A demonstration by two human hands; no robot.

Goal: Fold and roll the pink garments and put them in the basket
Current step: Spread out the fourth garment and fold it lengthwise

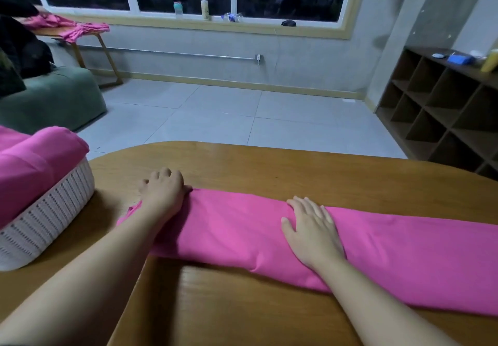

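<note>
Long pink garment (242,227) folded across tabletop (269,167). Left hand (164,192) curled, gripping its end; right hand (310,227) pressing flat. Basket (48,210) at left.

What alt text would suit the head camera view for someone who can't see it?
Two bare hands work a long folded pink garment on a wooden table: the left hand curls at its end, the right hand presses flat. A white woven basket at left holds rolled pink garments.

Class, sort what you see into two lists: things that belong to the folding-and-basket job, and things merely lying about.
Job: pink garment folded long on the table; white basket holding rolled pink garments; left hand; right hand; pink garments on the far side table.

Lying about: pump bottle; plastic bottle; cubby shelf; green sofa.
</note>
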